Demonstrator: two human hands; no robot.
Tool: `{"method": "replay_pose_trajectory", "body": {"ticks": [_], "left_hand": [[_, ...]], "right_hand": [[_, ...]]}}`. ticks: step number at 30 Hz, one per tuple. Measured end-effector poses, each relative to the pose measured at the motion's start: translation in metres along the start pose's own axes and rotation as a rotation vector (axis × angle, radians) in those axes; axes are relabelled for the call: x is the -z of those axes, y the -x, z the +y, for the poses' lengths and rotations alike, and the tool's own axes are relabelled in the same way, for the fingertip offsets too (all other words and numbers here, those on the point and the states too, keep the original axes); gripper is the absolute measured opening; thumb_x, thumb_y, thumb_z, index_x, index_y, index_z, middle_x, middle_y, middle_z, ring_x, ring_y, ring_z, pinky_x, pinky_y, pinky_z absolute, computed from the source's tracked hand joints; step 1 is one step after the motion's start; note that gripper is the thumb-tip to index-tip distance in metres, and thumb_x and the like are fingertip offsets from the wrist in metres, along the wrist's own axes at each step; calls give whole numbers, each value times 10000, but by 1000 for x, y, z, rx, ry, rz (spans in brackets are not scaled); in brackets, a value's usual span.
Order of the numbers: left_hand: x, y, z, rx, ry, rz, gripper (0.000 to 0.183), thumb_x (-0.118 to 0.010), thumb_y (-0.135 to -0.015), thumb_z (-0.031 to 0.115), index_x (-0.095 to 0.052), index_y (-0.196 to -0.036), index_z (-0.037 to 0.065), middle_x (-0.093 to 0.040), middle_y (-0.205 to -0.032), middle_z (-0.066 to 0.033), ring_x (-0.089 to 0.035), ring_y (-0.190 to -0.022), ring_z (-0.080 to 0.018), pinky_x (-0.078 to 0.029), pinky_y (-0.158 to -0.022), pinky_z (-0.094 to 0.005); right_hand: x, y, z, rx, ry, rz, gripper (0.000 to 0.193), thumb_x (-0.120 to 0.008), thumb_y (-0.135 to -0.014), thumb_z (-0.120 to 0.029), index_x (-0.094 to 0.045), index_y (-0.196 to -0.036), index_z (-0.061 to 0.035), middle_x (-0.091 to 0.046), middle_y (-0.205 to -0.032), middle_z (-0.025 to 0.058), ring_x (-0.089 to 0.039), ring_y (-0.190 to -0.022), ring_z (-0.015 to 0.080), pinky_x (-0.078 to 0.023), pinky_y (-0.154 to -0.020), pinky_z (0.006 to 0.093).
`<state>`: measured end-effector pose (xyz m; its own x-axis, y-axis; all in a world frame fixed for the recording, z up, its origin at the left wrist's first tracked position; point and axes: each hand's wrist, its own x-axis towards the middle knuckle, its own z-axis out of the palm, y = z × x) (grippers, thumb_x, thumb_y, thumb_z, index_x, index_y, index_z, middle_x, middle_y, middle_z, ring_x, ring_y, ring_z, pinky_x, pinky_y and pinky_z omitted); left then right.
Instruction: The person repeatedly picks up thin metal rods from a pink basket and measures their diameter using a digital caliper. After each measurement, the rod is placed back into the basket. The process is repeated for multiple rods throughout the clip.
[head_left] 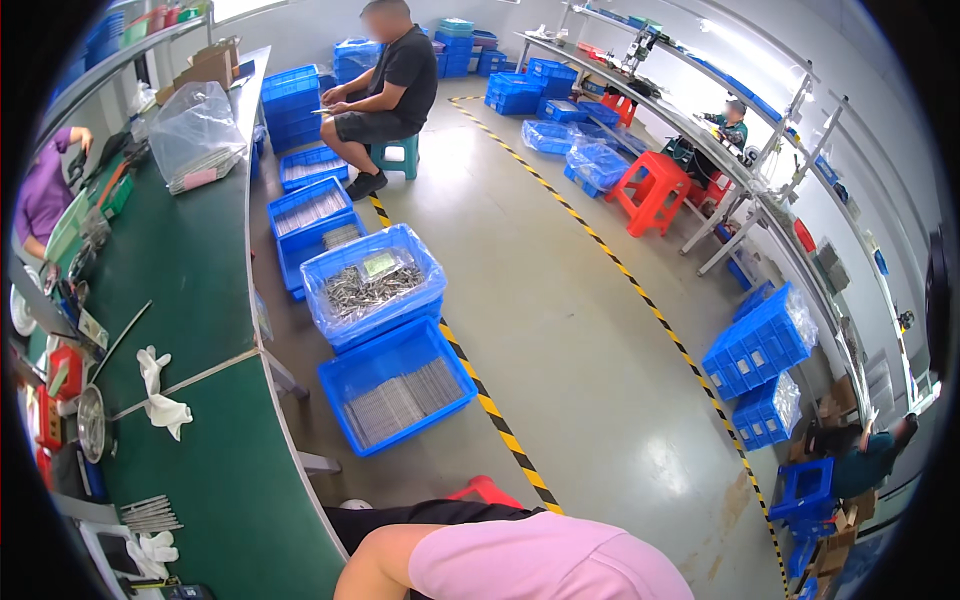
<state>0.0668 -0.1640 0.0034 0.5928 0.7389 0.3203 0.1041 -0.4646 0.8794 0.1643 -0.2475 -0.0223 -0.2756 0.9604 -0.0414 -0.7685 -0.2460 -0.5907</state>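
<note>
Neither of my hands shows in the picture. At the lower edge a bent arm in a pink sleeve comes in, its forearm and hand cut off below; whose arm it is I cannot tell. Beside it lies the green-topped workbench. On the bench rest a bundle of thin metal rods and a crumpled white glove. Farther along, a pair of white gloves lies across the seam of the bench top.
On the floor by the bench stand a blue crate of stacked grey strips and a bag-lined crate of small metal parts. A person sits on a green stool. A red stool and stacked crates stand right.
</note>
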Motion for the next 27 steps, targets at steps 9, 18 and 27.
{"method": "replay_pose_trajectory", "body": {"ticks": [9,18,27], "left_hand": [[18,51,-8,126,376,112,216,-474,-848,234,-463,-821,20,-527,-660,-120,-525,-569,-208,-467,-548,-283],[9,100,-12,284,578,322,310,-505,-846,358,-433,-761,68,-497,-637,-63,-478,-520,-165,-435,-483,-273],[2,125,30,180,829,350,189,-566,-818,152,-436,-888,32,-524,-810,-98,-537,-663,-186,-490,-609,-285]], "right_hand": [[7,-19,15,-93,147,77,142,-635,-748,-178,-634,-801,-46,-612,-690,52,-534,-554,129,-430,-498,304],[28,-31,69,179,400,16,389,-490,-803,-429,-527,-774,-43,-540,-600,63,-497,-470,115,-325,-323,274],[-2,21,18,-274,166,-167,221,-480,-835,-236,-538,-763,-35,-558,-670,50,-508,-527,81,-394,-386,211]]}}
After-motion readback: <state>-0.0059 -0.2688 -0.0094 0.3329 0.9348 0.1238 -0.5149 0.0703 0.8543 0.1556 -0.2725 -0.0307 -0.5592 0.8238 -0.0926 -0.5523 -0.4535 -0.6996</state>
